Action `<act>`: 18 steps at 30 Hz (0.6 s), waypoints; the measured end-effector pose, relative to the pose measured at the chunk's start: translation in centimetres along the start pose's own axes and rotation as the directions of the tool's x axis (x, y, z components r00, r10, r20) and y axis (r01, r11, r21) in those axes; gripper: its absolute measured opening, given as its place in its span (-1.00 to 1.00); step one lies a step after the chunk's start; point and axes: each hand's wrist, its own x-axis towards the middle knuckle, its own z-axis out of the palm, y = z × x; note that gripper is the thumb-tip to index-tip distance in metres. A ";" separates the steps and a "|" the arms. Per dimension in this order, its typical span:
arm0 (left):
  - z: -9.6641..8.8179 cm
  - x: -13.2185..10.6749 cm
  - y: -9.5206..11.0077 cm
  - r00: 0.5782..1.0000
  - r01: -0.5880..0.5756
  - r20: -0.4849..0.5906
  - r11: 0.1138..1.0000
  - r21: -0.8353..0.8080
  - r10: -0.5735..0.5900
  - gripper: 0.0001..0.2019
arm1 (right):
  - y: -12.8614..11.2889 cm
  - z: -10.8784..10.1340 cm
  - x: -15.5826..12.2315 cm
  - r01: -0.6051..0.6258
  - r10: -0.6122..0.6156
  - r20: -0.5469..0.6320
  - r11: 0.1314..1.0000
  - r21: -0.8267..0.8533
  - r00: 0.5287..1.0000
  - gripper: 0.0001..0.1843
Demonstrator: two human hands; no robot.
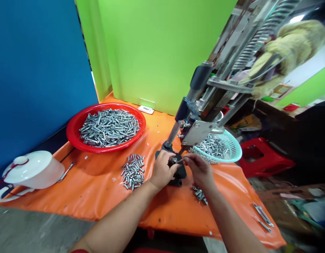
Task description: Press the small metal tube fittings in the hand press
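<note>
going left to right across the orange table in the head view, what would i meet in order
White lidded jug → red basin of metal parts → left hand → right hand → light blue basket → wrench-like tools near the right edge.

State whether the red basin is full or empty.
Partly full: metal parts lie heaped inside the red basin, leaving its rim bare.
</note>
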 end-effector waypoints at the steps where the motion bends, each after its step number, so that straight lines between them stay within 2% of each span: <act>1: 0.1 0.1 -0.1 1.000 0.029 -0.003 1.000 -0.005 -0.029 -0.78 | -0.2 0.0 0.3 0.011 -0.011 -0.004 1.000 -0.017 1.000 -0.73; 4: 0.2 0.4 -0.3 0.998 0.063 0.007 0.998 -0.018 -0.063 -0.89 | -0.9 -0.2 1.1 0.103 -0.099 0.044 0.989 -0.108 0.994 -0.76; 9: 0.4 0.4 -0.4 0.999 0.048 0.010 0.998 -0.044 -0.048 -0.95 | -1.6 -0.3 1.6 0.284 -0.245 0.169 0.922 -0.265 0.955 -0.80; 18: 0.4 0.4 -0.6 0.999 0.043 0.019 0.998 -0.055 -0.042 -0.91 | -3.0 -1.0 2.3 0.456 -0.329 0.351 0.803 -0.384 0.876 -0.84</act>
